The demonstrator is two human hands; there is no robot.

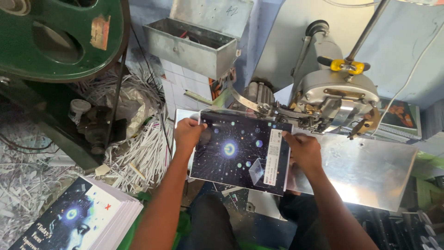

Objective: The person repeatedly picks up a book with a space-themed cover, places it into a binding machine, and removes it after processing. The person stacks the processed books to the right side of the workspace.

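Observation:
A dark, glossy printed booklet cover (238, 150) with a starry blue design lies flat on the metal machine plate (365, 171). My left hand (187, 134) grips its left edge near the top corner. My right hand (300, 150) holds its right edge beside a white label strip. The booklet's top edge sits close under the head of a grey stitching machine (335, 95).
A stack of similar printed covers (81, 217) rests at the lower left. Shredded white paper strips (134, 153) pile up on the left, beneath a green machine frame (60, 37). A grey metal box (189, 46) hangs at the back.

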